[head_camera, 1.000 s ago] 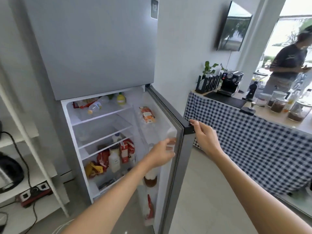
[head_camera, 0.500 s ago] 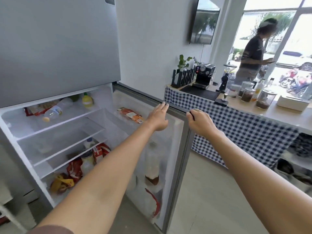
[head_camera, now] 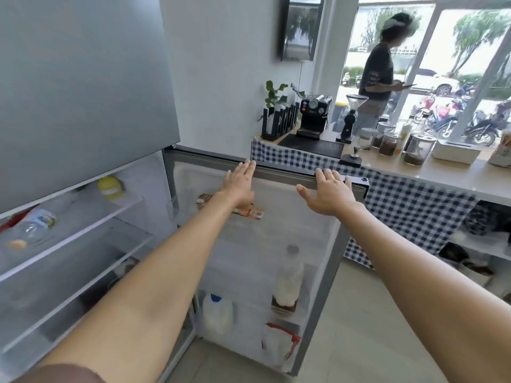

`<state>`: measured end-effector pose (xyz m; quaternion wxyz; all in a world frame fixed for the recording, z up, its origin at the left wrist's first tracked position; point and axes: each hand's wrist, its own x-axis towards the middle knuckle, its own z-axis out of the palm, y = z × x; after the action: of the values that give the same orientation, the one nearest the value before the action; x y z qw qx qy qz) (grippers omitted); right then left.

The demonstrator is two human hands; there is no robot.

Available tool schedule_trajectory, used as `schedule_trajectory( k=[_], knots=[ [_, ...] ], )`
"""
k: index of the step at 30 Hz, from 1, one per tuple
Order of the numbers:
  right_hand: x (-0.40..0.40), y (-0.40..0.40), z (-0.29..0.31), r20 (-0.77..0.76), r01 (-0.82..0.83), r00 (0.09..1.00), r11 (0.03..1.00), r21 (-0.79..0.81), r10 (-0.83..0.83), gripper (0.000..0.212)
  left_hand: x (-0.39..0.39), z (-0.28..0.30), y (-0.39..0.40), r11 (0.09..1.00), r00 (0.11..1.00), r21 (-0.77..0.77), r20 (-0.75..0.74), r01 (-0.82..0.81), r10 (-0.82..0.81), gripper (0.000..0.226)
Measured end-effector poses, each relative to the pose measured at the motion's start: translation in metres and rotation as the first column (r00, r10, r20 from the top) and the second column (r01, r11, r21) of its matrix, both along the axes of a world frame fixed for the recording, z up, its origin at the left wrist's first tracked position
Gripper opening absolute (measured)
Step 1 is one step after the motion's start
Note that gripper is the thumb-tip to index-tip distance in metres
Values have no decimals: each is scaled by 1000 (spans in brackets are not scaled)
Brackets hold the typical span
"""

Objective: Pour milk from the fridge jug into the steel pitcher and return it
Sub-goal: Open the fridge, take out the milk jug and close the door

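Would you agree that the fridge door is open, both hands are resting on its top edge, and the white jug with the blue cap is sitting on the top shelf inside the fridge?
Not quite: the white jug stands low in the fridge door, as the head view shows. The left hand and right hand do rest open on its top edge.

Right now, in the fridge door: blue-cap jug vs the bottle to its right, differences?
The blue-cap jug is squat and wide; the grey-cap bottle is tall and narrow. The jug looks white all through; the bottle has a dark band at its base. The jug sits lower and nearer the hinge; the bottle sits higher, toward the door's outer edge. Both stand upright in door shelves, untouched.
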<state>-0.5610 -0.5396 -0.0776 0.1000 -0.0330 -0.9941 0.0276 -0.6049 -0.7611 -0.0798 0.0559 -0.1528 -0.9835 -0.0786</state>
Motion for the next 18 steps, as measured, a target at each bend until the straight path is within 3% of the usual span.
schedule_trajectory(
  k=[7,18],
  knots=[
    [-34,-8,-4,7,126,992,992,-18,-126,87,-62,2,-61,1000,1000,-27,-11,-5,4,77],
    [-51,-15,0,59,220,974,975,-27,-218,85,-81,-8,-68,999,996,-30,-81,41,-43,79]
  ],
)
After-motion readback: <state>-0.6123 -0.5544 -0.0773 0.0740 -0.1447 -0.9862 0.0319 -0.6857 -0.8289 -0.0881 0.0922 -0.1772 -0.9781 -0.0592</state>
